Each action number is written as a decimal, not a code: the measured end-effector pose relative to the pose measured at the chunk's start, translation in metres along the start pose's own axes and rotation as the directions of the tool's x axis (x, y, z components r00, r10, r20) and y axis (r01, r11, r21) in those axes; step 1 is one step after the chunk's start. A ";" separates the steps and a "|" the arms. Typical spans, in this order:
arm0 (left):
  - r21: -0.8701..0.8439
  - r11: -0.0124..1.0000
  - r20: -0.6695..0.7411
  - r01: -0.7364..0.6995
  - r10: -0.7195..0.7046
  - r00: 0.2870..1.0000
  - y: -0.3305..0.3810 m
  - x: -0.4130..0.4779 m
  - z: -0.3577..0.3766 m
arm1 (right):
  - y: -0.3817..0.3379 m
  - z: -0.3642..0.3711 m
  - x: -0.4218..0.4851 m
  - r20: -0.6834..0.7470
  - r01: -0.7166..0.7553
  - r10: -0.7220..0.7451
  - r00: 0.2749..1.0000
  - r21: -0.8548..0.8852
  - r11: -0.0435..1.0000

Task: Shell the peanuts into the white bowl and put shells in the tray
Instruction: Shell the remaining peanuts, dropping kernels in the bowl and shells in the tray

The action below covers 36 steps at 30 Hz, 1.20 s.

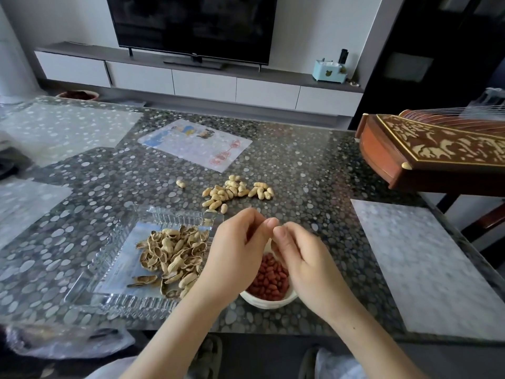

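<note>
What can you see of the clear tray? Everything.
The clear tray is rectangular, transparent, glass or plastic by its look, with ribbed, flared walls. It sits flat on the pebble-patterned table, left of the white bowl; whether they touch is hidden behind the left forearm. A heap of peanut shells fills its right half; the left half of its floor is bare.

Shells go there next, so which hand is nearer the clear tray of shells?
Left. The left hand hovers at the right edge of the clear tray; the right hand is farther right, over the white bowl.
</note>
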<state>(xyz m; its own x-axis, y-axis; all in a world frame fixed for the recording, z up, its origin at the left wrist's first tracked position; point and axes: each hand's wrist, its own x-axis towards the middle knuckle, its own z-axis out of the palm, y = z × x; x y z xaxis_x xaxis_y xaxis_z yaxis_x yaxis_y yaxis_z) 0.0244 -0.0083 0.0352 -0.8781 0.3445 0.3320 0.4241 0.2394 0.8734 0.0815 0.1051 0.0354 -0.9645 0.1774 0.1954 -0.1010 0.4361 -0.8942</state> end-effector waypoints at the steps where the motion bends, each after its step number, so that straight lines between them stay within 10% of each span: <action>1: 0.007 1.000 -0.010 -0.012 0.012 1.000 0.000 0.000 0.001 | 0.002 0.001 0.000 0.003 -0.004 0.004 1.000 0.001 1.000; 21: -0.389 0.904 0.347 0.179 -0.037 0.937 -0.005 -0.005 0.000 | -0.007 -0.004 -0.005 0.001 0.081 -0.081 0.997 0.063 0.995; 36: 0.052 0.996 0.192 -0.068 0.056 0.980 -0.012 -0.007 0.008 | 0.000 0.012 -0.004 -0.071 -0.310 0.334 0.940 0.229 0.923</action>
<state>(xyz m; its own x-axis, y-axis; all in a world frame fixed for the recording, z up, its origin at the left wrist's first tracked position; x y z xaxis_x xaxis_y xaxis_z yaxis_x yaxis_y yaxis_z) 0.0274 -0.0061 0.0192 -0.7939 0.5254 0.3061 0.4933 0.2623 0.8293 0.0824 0.0942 0.0296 -0.9230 0.3751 -0.0859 0.1503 0.1458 -0.9778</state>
